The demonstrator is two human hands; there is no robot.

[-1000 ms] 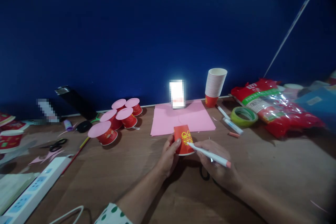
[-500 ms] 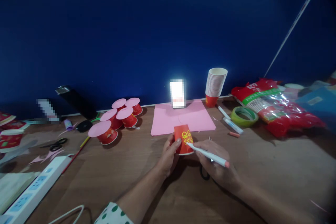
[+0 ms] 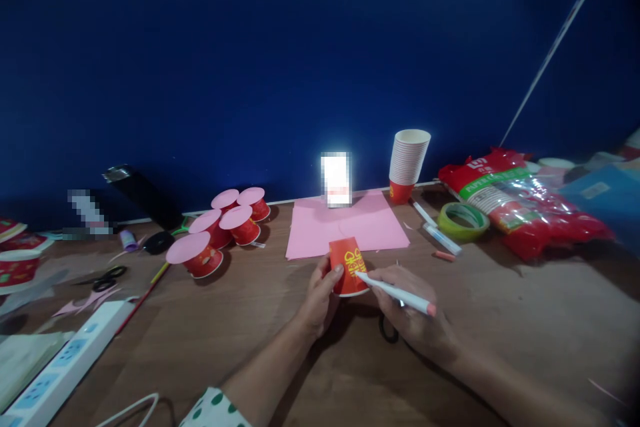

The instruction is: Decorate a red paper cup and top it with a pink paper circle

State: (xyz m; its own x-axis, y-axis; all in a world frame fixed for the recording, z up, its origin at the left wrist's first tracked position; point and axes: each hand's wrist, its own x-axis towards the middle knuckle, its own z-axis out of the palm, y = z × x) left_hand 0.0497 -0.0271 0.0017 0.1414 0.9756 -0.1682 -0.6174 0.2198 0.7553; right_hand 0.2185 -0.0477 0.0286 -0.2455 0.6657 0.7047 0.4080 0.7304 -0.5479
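Note:
My left hand (image 3: 323,300) grips a red paper cup (image 3: 345,257) with yellow printed characters, turned upside down, its white rim at the bottom. In my right hand (image 3: 415,310) is a white marker (image 3: 405,295) with a pinkish-red end, its tip against or very near the cup's printed side. Black-handled scissors (image 3: 389,329) lie partly hidden under my right hand. Just behind the cup are pink paper sheets (image 3: 350,223) on the brown table (image 3: 280,353).
At left stand several red cups topped with pink discs (image 3: 187,248), then scissors (image 3: 107,278) and a power strip (image 3: 65,363). To the right are a stack of paper cups (image 3: 409,163), green tape (image 3: 463,221), a marker (image 3: 443,238) and a red plastic bag (image 3: 525,207).
The view has shifted very slightly. Both hands keep their hold on the cup and the marker, almost unmoved.

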